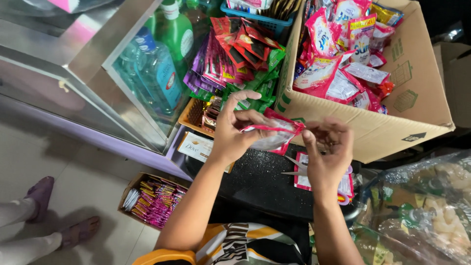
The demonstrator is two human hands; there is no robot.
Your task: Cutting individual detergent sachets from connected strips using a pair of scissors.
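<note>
We see the left hand (230, 135) pinching a red-edged sachet (274, 135), its length running left-right toward the right hand (328, 147), whose fingers curl loosely at its right end.

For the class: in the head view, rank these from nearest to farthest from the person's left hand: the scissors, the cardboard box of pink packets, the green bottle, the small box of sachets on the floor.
From the left hand:
1. Scissors, just lower right, on the black surface.
2. Cardboard box of pink packets, to the right.
3. Small box of sachets, lower left, on the floor.
4. Green bottle, upper left, behind glass.

Items 3 and 4 are close to call.
</note>
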